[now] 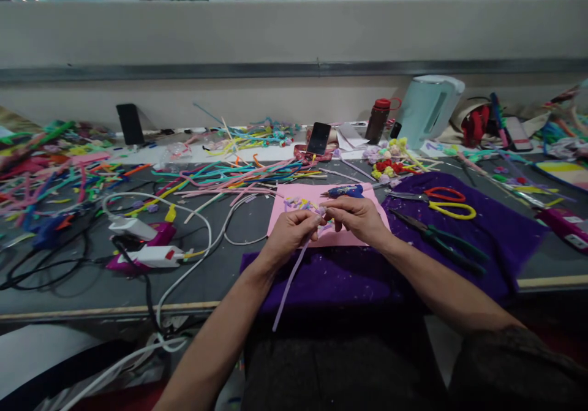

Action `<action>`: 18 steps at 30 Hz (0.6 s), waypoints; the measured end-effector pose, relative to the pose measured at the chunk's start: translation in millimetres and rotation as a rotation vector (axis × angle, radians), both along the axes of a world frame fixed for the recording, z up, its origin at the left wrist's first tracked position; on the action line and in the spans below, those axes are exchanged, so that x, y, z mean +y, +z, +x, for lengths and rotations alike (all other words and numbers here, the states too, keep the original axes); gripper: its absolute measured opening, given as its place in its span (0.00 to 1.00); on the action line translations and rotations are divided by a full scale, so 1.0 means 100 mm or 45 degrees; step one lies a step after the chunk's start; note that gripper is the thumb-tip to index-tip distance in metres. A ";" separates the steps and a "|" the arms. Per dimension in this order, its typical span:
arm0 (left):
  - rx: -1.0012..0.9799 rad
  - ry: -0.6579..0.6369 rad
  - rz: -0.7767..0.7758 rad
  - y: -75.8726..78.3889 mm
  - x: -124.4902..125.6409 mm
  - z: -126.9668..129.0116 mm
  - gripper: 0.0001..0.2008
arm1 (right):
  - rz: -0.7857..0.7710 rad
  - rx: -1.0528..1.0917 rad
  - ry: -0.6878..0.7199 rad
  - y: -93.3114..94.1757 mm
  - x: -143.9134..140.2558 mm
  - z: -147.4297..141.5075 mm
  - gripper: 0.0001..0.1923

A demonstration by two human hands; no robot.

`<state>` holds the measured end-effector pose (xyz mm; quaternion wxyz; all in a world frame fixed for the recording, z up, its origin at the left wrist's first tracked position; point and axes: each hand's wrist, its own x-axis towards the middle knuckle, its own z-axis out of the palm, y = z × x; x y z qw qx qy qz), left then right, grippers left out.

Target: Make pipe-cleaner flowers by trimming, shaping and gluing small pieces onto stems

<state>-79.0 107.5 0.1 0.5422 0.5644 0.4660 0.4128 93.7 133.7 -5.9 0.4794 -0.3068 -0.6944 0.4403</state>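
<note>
I see both hands meeting over the pink sheet (294,230) at the middle of the counter (82,285). My left hand (288,232) has its grip narrowed on a lilac pipe cleaner (290,279), whose long tail hangs down toward me across the purple cloth (340,279). My right hand (356,215) pinches the upper end of the same pipe cleaner just beside the left fingertips; the tip there looks curled, though it is too small to be sure. Small coloured bits (298,203) lie on the sheet just beyond the hands, a blue tool (343,191) behind them. Scissors (441,203) and pliers (436,239) rest on the cloth to the right
</note>
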 end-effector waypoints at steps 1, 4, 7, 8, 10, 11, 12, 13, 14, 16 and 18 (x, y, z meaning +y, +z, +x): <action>-0.004 0.005 -0.001 0.00 0.00 0.00 0.17 | 0.006 0.000 -0.004 -0.01 0.01 0.01 0.14; -0.062 0.013 -0.043 0.00 0.02 -0.02 0.18 | 0.004 -0.021 -0.069 -0.02 0.03 0.02 0.18; -0.153 0.042 -0.110 0.01 0.03 -0.04 0.19 | -0.023 -0.060 -0.121 -0.03 0.04 0.02 0.17; -0.173 0.060 -0.118 0.01 0.03 -0.05 0.19 | -0.027 -0.062 -0.125 -0.03 0.04 0.02 0.16; -0.189 0.097 -0.116 0.02 0.04 -0.06 0.19 | -0.025 -0.056 -0.119 -0.02 0.03 0.00 0.12; -0.191 0.110 -0.112 0.03 0.03 -0.06 0.18 | -0.024 -0.051 -0.109 -0.01 0.01 0.00 0.10; -0.191 0.116 -0.107 0.03 0.03 -0.06 0.18 | -0.027 -0.047 -0.096 0.00 0.00 -0.01 0.10; -0.190 0.119 -0.099 0.03 0.03 -0.05 0.17 | -0.038 -0.047 -0.080 0.02 -0.01 -0.01 0.10; -0.186 0.119 -0.086 0.03 0.03 -0.05 0.16 | -0.059 -0.049 -0.068 0.03 -0.02 -0.02 0.10; -0.167 0.116 -0.049 0.02 0.03 -0.05 0.15 | -0.116 -0.035 -0.060 0.07 -0.02 -0.01 0.10; -0.131 0.115 -0.017 0.01 0.03 -0.05 0.14 | -0.170 -0.004 -0.062 0.09 -0.02 0.00 0.10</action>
